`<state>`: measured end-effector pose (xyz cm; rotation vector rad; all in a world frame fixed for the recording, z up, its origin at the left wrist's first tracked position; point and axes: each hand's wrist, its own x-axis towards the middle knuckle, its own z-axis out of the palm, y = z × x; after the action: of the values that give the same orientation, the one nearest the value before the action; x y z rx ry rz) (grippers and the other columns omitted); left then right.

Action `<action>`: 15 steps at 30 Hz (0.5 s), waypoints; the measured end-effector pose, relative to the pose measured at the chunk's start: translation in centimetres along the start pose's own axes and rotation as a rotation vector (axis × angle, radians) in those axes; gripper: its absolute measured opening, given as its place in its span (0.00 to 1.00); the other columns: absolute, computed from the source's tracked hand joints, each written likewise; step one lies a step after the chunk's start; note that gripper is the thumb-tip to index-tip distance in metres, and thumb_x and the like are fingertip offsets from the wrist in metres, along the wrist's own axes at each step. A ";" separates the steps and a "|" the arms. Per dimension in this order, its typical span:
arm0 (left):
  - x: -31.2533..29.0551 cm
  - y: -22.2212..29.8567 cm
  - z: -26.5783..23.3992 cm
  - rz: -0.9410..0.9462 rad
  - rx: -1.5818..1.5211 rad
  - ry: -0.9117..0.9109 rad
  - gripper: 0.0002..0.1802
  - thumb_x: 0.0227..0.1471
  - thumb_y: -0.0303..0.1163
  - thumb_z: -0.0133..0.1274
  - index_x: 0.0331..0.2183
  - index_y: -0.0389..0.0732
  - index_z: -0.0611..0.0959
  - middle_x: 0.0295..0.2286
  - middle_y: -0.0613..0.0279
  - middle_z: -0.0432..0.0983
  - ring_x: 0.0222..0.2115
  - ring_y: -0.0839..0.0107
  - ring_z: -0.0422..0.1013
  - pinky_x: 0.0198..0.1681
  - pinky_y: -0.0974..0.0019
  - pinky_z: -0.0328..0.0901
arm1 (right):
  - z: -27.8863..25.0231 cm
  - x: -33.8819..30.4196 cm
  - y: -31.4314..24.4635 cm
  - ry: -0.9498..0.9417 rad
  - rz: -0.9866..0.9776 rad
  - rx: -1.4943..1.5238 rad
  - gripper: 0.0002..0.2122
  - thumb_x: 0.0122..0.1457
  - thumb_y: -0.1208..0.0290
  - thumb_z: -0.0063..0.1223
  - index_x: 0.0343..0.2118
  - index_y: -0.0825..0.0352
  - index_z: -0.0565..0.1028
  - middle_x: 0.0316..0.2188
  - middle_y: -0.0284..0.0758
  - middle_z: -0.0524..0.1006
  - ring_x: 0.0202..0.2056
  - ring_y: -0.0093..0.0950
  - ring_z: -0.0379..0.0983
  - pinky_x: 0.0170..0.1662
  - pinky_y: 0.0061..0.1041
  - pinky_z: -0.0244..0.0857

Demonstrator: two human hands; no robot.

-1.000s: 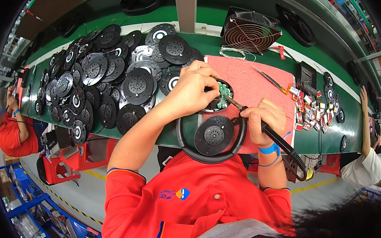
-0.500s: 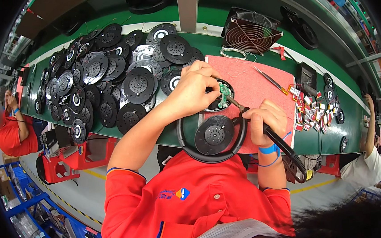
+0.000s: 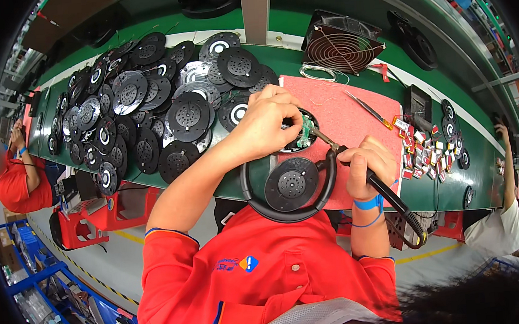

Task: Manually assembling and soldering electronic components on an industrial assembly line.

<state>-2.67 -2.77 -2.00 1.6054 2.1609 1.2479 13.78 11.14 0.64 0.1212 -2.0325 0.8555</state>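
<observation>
My right hand (image 3: pixel 369 165) grips a soldering iron (image 3: pixel 386 192) by its black handle. Its metal tip points at a green circuit board (image 3: pixel 307 129) inside an open round ear cup. At that cup's left edge my left hand (image 3: pixel 269 120) is closed in a pinch; what its fingertips hold is hidden. Below both hands lies a black headphone band (image 3: pixel 288 215), curving around a round black speaker plate (image 3: pixel 291 184) dotted with holes. A pink mat (image 3: pixel 358 181) lies under the ear cup and part of the headphones.
Many black speaker plates (image 3: pixel 189 117) are heaped to the left. A fan (image 3: pixel 343 44) with a wire guard stands at the back. Tweezers (image 3: pixel 368 109) lie on the mat, beside a pile of small batteries (image 3: pixel 420 155). Co-workers sit at both sides.
My right hand and the soldering iron have shifted slightly right and the iron's tip has drawn back a little from the board. My left hand stays nearly in place.
</observation>
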 end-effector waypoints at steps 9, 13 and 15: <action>0.1 -0.1 0.1 -0.048 -0.102 0.044 0.03 0.37 0.30 0.57 0.20 0.42 0.80 0.35 0.67 0.78 0.45 0.61 0.65 0.51 0.55 0.55 | -0.1 -0.1 -0.2 0.012 0.028 -0.019 0.13 0.55 0.73 0.47 0.16 0.71 0.74 0.12 0.34 0.72 0.13 0.25 0.62 0.18 0.24 0.52; 0.0 0.2 -0.1 -0.041 -0.057 0.030 0.03 0.37 0.30 0.57 0.20 0.41 0.81 0.37 0.65 0.77 0.45 0.61 0.65 0.51 0.55 0.54 | -0.1 0.0 -0.2 0.015 0.027 -0.015 0.13 0.55 0.73 0.47 0.16 0.71 0.74 0.12 0.34 0.72 0.13 0.26 0.61 0.18 0.24 0.52; 0.0 0.7 -0.5 -0.051 -0.018 -0.009 0.03 0.39 0.29 0.57 0.22 0.40 0.81 0.38 0.64 0.77 0.46 0.61 0.65 0.53 0.57 0.54 | -0.1 -0.1 -0.2 0.013 0.030 -0.014 0.13 0.55 0.73 0.47 0.16 0.71 0.74 0.12 0.34 0.72 0.13 0.26 0.61 0.18 0.24 0.52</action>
<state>-2.45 -3.00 -1.21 1.5362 2.1650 1.2388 13.98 11.06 0.74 0.0771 -2.0325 0.8584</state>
